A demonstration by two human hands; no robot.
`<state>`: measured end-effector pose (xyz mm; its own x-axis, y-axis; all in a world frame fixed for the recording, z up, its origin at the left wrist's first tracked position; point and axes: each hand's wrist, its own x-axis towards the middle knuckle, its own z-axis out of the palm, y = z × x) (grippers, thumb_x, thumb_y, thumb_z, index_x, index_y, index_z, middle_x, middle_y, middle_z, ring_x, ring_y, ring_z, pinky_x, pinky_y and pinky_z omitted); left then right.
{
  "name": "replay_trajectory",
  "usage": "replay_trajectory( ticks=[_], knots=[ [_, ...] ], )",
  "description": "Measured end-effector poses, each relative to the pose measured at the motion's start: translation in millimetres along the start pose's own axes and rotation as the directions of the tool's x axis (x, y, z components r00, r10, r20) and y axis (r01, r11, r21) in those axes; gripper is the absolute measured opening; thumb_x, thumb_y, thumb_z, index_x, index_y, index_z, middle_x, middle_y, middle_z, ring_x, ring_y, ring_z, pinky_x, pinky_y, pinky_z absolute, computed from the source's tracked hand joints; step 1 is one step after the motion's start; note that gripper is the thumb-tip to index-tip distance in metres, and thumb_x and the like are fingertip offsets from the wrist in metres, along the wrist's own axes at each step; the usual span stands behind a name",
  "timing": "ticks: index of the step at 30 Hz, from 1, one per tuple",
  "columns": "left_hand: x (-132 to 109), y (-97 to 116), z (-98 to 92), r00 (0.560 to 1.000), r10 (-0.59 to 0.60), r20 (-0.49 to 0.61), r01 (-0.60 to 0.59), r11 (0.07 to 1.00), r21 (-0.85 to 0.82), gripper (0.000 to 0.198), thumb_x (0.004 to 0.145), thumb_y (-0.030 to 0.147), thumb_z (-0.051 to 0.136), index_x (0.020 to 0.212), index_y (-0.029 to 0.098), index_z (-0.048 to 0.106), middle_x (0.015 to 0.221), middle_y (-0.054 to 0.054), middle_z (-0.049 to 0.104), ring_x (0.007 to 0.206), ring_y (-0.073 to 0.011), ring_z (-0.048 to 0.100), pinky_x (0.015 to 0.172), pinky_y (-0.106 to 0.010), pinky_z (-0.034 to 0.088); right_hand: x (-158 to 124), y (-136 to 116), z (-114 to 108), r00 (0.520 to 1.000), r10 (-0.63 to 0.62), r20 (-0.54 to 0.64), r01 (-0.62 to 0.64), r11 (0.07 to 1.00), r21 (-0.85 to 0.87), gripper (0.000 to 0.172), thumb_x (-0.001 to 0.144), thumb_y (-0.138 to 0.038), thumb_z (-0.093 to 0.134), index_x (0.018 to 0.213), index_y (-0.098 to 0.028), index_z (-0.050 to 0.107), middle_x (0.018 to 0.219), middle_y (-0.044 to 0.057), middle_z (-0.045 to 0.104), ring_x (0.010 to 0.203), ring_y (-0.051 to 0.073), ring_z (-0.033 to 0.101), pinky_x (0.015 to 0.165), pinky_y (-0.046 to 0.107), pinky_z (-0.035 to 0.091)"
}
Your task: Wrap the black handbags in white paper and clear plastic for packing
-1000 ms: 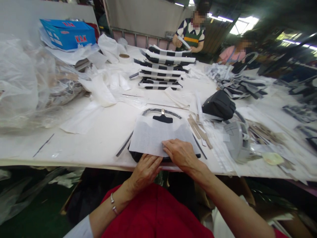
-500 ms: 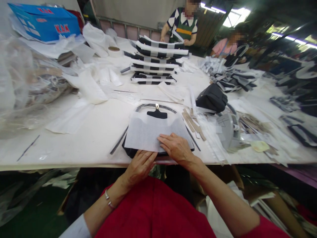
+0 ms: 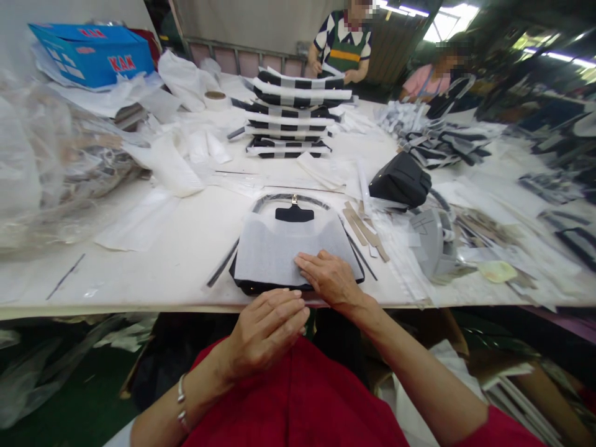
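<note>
A black bag (image 3: pixel 294 214) with a curved handle lies flat at the table's near edge, mostly covered by a white tissue sheet (image 3: pixel 279 251). My right hand (image 3: pixel 328 278) rests flat on the sheet's near right part, fingers stretched out. My left hand (image 3: pixel 267 329) hovers just below the table edge, off the bag, fingers loosely curled together with nothing seen in them.
A stack of black-and-white striped bags (image 3: pixel 293 118) stands mid-table, with a black pouch (image 3: pixel 399 180) at the right. Clear plastic bags (image 3: pixel 51 161) and a blue box (image 3: pixel 93 53) fill the left. Two people (image 3: pixel 347 46) work at the far side. Cardboard strips (image 3: pixel 365 233) lie beside the bag.
My left hand has pulled back off the bag's near edge toward my body. The right hand stays on the sheet.
</note>
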<state>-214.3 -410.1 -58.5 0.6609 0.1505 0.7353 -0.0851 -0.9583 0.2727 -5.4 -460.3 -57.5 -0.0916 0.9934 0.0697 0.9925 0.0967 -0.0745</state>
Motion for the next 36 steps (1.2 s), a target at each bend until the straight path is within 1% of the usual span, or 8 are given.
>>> replay_trajectory(
  ticks=[4, 6, 9, 12, 16, 20, 27, 36],
  knots=[
    [30, -15, 10.8, 0.978, -0.202, 0.05, 0.199, 0.978, 0.064, 0.02, 0.094, 0.013, 0.05, 0.11, 0.017, 0.061, 0.11, -0.009, 0.069, 0.109, -0.0187, 0.064, 0.098, -0.036, 0.053, -1, 1, 1, 1.0, 0.022, -0.004, -0.022, 0.998, 0.053, 0.033, 0.098, -0.027, 0.05, 0.129, -0.026, 0.062, 0.131, 0.004, 0.065, 0.093, 0.018, 0.059, 0.08, 0.029, 0.049],
    [31, -32, 24.3, 0.938, -0.308, 0.16, 0.289, 0.948, 0.135, 0.016, 0.095, 0.014, 0.049, 0.101, 0.017, 0.063, 0.1, -0.007, 0.07, 0.097, -0.0184, 0.066, 0.09, -0.035, 0.055, -1, 2, 2, 0.998, 0.061, -0.011, -0.059, 0.993, 0.106, 0.033, 0.098, -0.028, 0.051, 0.128, -0.025, 0.062, 0.125, 0.004, 0.068, 0.092, 0.018, 0.06, 0.082, 0.029, 0.049],
    [20, -52, 40.8, 0.88, -0.384, 0.281, 0.328, 0.917, 0.226, 0.016, 0.095, 0.014, 0.048, 0.09, 0.018, 0.063, 0.085, -0.004, 0.068, 0.083, -0.0179, 0.066, 0.079, -0.032, 0.056, -1, 4, 3, 0.984, 0.176, -0.018, -0.169, 0.968, 0.186, 0.034, 0.094, -0.033, 0.058, 0.127, -0.024, 0.064, 0.107, 0.005, 0.074, 0.091, 0.018, 0.064, 0.082, 0.027, 0.049],
    [9, -56, 46.9, 0.883, -0.391, 0.259, 0.338, 0.913, 0.227, 0.013, 0.095, 0.016, 0.05, 0.092, 0.018, 0.063, 0.087, -0.004, 0.068, 0.086, -0.0179, 0.066, 0.081, -0.031, 0.056, 0, 7, 5, 0.965, 0.264, 0.009, -0.256, 0.928, 0.27, 0.033, 0.09, -0.036, 0.064, 0.122, -0.026, 0.067, 0.095, 0.003, 0.075, 0.086, 0.017, 0.066, 0.08, 0.027, 0.049],
    [5, -53, 49.0, 0.899, -0.399, 0.179, 0.362, 0.909, 0.206, 0.013, 0.095, 0.017, 0.051, 0.1, 0.019, 0.063, 0.095, -0.005, 0.07, 0.09, -0.0175, 0.067, 0.083, -0.031, 0.056, 4, 11, 5, 0.963, 0.266, 0.039, -0.262, 0.897, 0.356, 0.027, 0.09, -0.035, 0.064, 0.115, -0.027, 0.07, 0.106, 0.003, 0.075, 0.098, 0.018, 0.067, 0.086, 0.029, 0.051],
    [3, -54, 52.9, 0.923, -0.365, 0.123, 0.331, 0.914, 0.233, 0.021, 0.096, 0.017, 0.049, 0.112, 0.018, 0.062, 0.105, -0.007, 0.071, 0.096, -0.0186, 0.067, 0.087, -0.033, 0.056, 8, 12, 4, 0.964, 0.26, 0.055, -0.259, 0.874, 0.411, 0.023, 0.091, -0.033, 0.062, 0.112, -0.028, 0.071, 0.111, 0.001, 0.073, 0.102, 0.016, 0.066, 0.089, 0.028, 0.05],
    [5, -52, 52.3, 0.913, -0.373, 0.163, 0.337, 0.917, 0.211, 0.021, 0.095, 0.015, 0.05, 0.112, 0.016, 0.062, 0.107, -0.007, 0.071, 0.098, -0.0182, 0.066, 0.088, -0.033, 0.055, 14, 14, 2, 0.945, 0.299, 0.134, -0.328, 0.873, 0.362, 0.021, 0.094, -0.035, 0.057, 0.103, -0.033, 0.075, 0.092, 0.0, 0.071, 0.086, 0.015, 0.067, 0.077, 0.025, 0.049],
    [6, -52, 53.3, 0.903, -0.394, 0.174, 0.354, 0.909, 0.222, 0.02, 0.097, 0.015, 0.046, 0.111, 0.014, 0.06, 0.105, -0.007, 0.07, 0.096, -0.0198, 0.064, 0.084, -0.034, 0.054, 24, 18, 4, 0.906, 0.367, 0.21, -0.422, 0.811, 0.406, 0.022, 0.089, -0.037, 0.057, 0.091, -0.031, 0.078, 0.092, 0.0, 0.075, 0.085, 0.018, 0.068, 0.078, 0.028, 0.051]
  ],
)
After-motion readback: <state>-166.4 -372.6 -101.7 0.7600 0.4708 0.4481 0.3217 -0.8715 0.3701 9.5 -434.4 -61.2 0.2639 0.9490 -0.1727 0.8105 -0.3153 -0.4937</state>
